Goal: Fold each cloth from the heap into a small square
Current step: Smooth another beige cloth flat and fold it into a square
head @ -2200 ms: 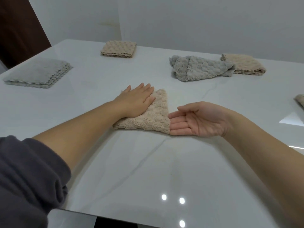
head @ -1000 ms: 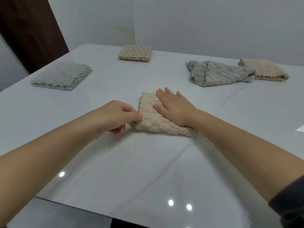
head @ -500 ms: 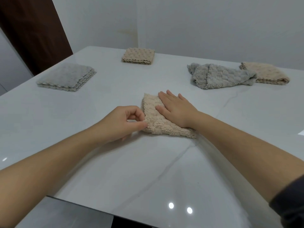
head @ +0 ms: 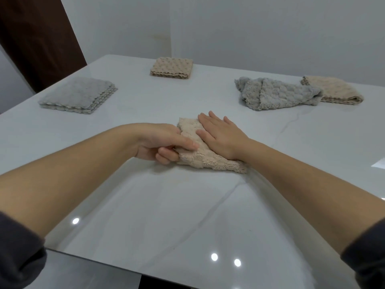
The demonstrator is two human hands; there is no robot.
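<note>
The left hand has closed on the beige cloth lying mid-counter. Its fingers now curl under the left edge with the thumb on top, where a moment ago they only pinched at it. The right hand stays pressed flat on top, fingers straight. This looks like a last fold or a lift. Far right, a crumpled grey cloth waits beside a folded beige one. A folded grey square and a beige square lie far left, well apart, and nothing blocks the hands.

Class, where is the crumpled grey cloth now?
Head view: the crumpled grey cloth lies far right on the table, touching a folded beige cloth.
</note>
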